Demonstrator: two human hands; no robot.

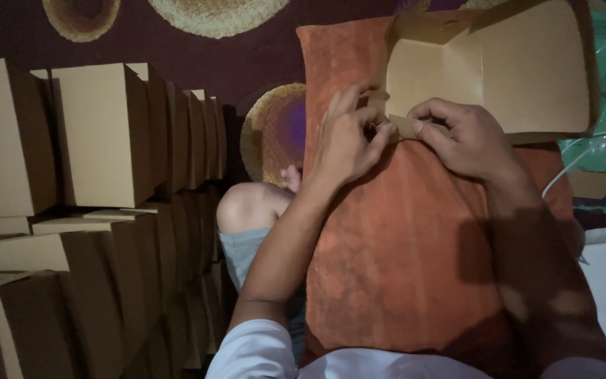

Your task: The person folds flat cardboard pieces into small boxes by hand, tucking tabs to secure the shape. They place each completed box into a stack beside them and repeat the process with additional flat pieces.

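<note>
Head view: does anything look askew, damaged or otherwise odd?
Nothing stands out. The left hand and right hand pinch a flap of the half-folded box on the orange cushion; finished boxes sit stacked neatly at left.

The cushion [401, 245] lies across the person's lap. On its far end rests the half-folded box [499, 67]. The left hand [348, 137] and right hand [464, 137] meet at the box's near edge, on its flap [405, 126]. Left of the cushion stand rows of stacked boxes [99, 196] on the carpet [198, 56]. Right of the cushion lies a cable [583, 154].
</note>
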